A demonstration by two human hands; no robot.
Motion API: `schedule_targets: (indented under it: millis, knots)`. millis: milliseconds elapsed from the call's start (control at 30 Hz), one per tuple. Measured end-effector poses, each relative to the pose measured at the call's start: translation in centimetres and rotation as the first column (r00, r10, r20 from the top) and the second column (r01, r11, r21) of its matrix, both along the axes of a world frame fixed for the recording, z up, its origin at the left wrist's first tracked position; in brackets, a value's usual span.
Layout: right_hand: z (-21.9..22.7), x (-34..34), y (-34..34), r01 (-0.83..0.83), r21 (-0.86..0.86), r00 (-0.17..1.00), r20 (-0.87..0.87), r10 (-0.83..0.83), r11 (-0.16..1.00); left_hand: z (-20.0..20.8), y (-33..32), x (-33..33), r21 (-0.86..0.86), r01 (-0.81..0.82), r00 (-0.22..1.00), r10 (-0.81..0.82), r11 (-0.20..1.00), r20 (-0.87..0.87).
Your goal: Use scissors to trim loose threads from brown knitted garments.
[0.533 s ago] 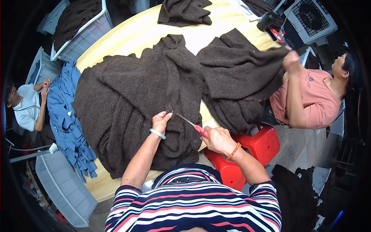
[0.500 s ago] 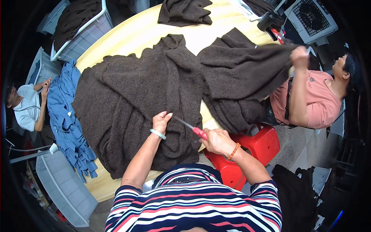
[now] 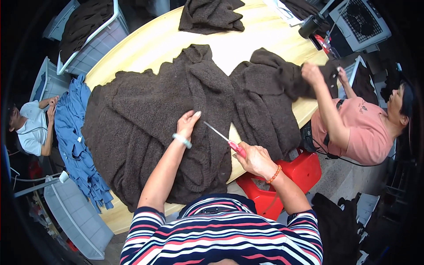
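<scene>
A large heap of dark brown knit garments (image 3: 150,115) covers the table in front of me. My left hand (image 3: 187,125), with a pale bangle at its wrist, pinches the top layer between thumb and fingers. In my right hand (image 3: 257,160) is a thin-shafted metal tool (image 3: 238,149) with a pink-red handle; its exact kind is not clear. The tip points up and left, a short way from my left fingers and over the knit. Beyond the heap's right side, a co-worker's hand (image 3: 312,74) pulls at another brown knit garment (image 3: 265,84).
The pale wooden table (image 3: 145,42) curves around the work. Blue garments (image 3: 76,137) hang over its left edge beside another person (image 3: 32,128). Red stools (image 3: 304,170) stand by my right side. Grey-white bins (image 3: 77,216) and a brown knit piece (image 3: 210,17) lie around.
My left hand has moved up and slightly right over the knit. The tool has shifted a little right and its tip up. The co-worker's garment is gathered in closer to the co-worker's hands.
</scene>
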State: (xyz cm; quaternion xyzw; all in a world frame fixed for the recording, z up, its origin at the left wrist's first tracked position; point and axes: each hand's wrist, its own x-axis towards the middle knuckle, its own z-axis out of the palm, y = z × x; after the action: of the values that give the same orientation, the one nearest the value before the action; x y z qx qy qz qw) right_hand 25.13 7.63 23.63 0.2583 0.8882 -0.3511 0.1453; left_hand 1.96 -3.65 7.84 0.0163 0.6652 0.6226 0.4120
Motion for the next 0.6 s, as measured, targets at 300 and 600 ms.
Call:
schedule_targets:
  millis: [300,600]
  knots:
    - [-1.3,-2.6,2.6,-0.164,0.025,0.987,0.007,0.163,0.986,-5.7,1.1,-0.5,0.017,0.057,0.978,-0.052,0.998,-0.204]
    - [-0.7,-1.9,2.7,-0.103,0.059,0.995,0.025,0.102,0.993,-3.3,-0.8,1.7,0.085,-0.006,0.996,0.013,0.996,-0.087]
